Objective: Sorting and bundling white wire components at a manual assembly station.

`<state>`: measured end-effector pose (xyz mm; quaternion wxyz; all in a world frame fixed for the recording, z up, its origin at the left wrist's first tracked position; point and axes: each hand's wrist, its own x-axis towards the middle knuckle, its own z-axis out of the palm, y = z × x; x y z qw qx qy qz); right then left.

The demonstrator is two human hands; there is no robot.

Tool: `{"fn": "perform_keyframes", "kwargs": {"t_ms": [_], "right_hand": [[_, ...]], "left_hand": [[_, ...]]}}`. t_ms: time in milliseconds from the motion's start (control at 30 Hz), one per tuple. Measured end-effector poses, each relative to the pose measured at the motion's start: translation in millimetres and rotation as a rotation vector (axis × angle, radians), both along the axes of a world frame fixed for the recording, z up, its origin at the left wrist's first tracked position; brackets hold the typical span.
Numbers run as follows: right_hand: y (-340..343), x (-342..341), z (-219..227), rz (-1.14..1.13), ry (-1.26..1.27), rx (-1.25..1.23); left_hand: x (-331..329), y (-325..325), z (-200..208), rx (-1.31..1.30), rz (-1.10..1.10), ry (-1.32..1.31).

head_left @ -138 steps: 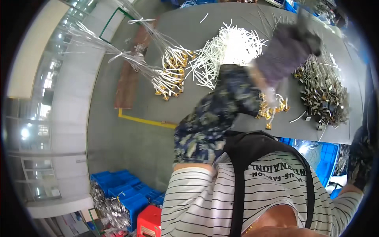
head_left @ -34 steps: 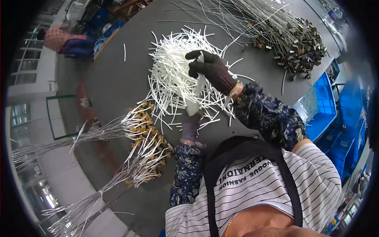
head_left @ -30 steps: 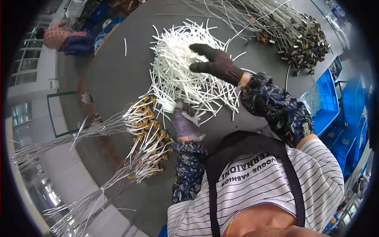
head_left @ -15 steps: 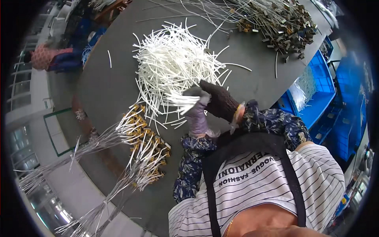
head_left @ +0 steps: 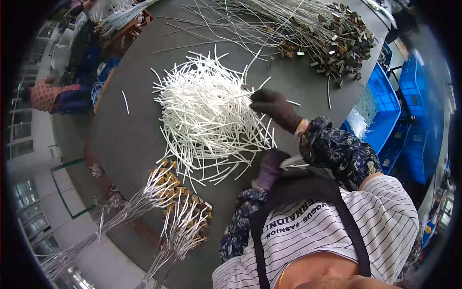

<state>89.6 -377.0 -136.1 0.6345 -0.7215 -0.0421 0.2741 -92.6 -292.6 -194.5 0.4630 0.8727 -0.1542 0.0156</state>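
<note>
A big loose heap of short white tubes point(head_left: 202, 106) lies on the dark grey table. At the heap's right edge is my right hand point(head_left: 276, 108) in a dark glove, its fingers pinched together at the end of a white tube. Close to my apron, my left hand point(head_left: 270, 169) in a purple and dark glove is closed around a small bunch of white tubes point(head_left: 294, 163), whose ends stick out to the right. Its fingers are partly hidden from above.
Bundles of wires with white sleeves and brass-coloured ends point(head_left: 180, 197) lie at the near left. Grey wires with dark metal connectors point(head_left: 339, 45) cover the far right. Blue crates point(head_left: 385, 91) stand beyond the table's right edge. Another person point(head_left: 53, 94) is at the far left.
My hands were together at the heap's near edge and are now apart. The left has drawn back toward the apron with the tubes; the right has gone to the heap's right edge.
</note>
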Motion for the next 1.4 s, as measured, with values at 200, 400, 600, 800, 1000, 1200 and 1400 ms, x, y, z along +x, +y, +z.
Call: {"fn": "perform_keyframes", "kwargs": {"t_ms": [200,400,600,800,1000,1200,1400], "right_hand": [[9.8,58.1,-4.0,-0.106,-0.067,-0.187],[25.7,102.4,-72.2,-0.137,-0.408,-0.138],[-24.8,89.5,-8.5,-0.220,0.118,-0.201],[-104.6,76.1,-9.8,-0.177,-0.097,-0.277],[-128.6,40.6,-34.3,-0.207,-0.103,-0.302],[-54.5,36.8,-46.5,-0.066,-0.509,-0.490],[22.4,29.6,-34.5,0.087,-0.305,-0.266]], "left_hand": [[54.5,61.7,-43.8,0.096,0.313,-0.118],[66.8,90.2,-9.9,-0.296,0.866,0.112],[34.2,7.5,-9.5,-0.013,-0.064,-0.219],[52.9,-46.8,7.5,0.162,-0.620,-0.313],[105.4,46.0,-28.8,0.525,-0.013,-0.465],[143.6,127.2,-15.0,0.793,0.282,-0.165],[125.5,97.7,2.7,0.092,0.775,-0.050]]}}
